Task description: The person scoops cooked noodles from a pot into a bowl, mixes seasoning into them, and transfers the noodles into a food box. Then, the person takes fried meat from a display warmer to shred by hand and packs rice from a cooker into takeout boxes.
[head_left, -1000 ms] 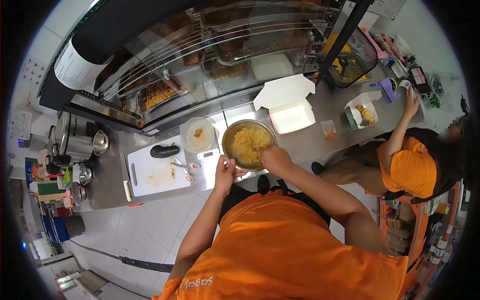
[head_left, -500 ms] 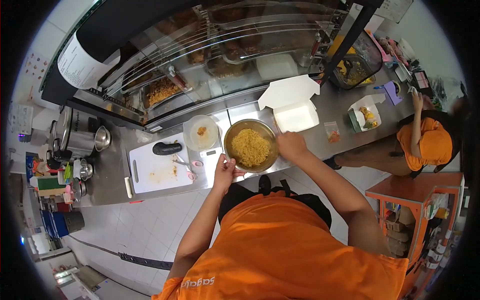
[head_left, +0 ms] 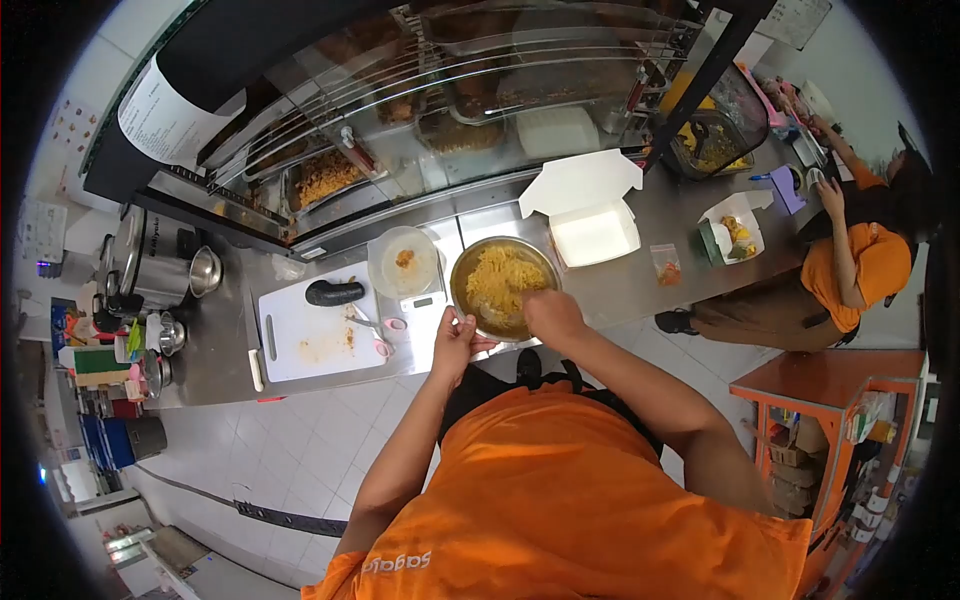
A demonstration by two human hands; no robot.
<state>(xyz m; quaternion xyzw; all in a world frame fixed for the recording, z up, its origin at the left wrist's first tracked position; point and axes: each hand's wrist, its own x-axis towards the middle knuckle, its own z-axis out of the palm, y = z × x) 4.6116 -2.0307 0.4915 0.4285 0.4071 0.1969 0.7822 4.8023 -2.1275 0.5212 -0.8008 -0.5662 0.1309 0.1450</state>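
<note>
Gently now, the yellow noodles (head_left: 500,275) sit in the metal bowl (head_left: 461,278) on the surface (head_left: 612,300).
The left hand (head_left: 457,343) grips its rim; the right hand (head_left: 555,320) is curled over the other edge, but I can't tell what it holds. Small, slow turns should keep everything inside. The orange shirt (head_left: 570,470) says something starting "Saga"; words on the white paper (head_left: 165,115) are too tiny.

The left hand (head_left: 457,343) grips the rim of a round steel bowl (head_left: 544,266) holding yellow noodles (head_left: 497,275); the right hand (head_left: 553,318), fingers curled, is over its near side. An open white cardboard box (head_left: 597,235) sits beyond on the grey metal counter (head_left: 622,290).
</note>
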